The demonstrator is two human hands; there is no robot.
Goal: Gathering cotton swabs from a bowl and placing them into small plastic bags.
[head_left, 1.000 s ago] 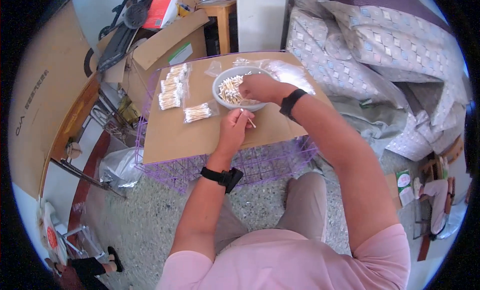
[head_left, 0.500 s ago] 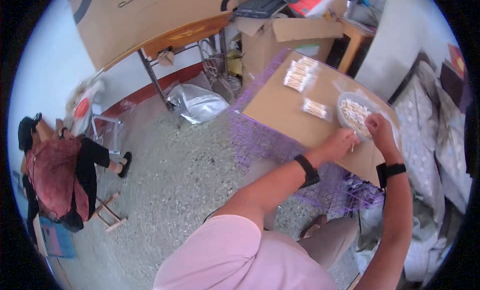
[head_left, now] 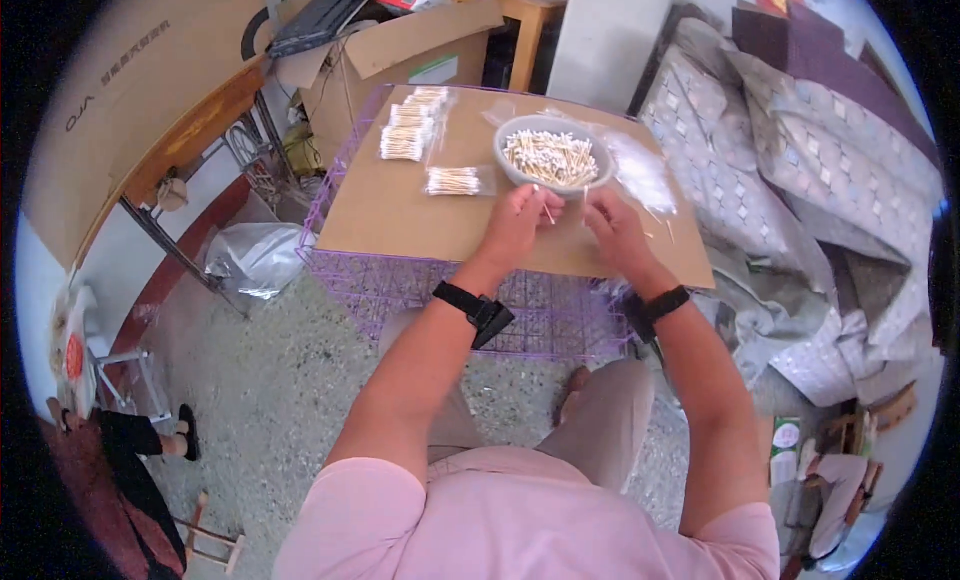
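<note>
The view had turned back over the cardboard top (head_left: pixel 400 215), unlike half a second before. The left hand (head_left: pixel 518 220) pinched a cotton swab (head_left: pixel 546 212) beside the bowl (head_left: pixel 553 155). The right hand (head_left: pixel 612 230) had left the bowl, fingers curled; its hold could not be told.

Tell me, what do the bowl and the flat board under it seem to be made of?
The bowl looks like plastic or enamel: pale grey, smooth, thin rim. The board looks like cardboard: matte brown, flat, thin edge, resting on a purple wire crate.

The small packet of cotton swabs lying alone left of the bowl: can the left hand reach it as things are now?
Probably yes. The left hand is just right of the single packet, with only bare cardboard between them.
</note>
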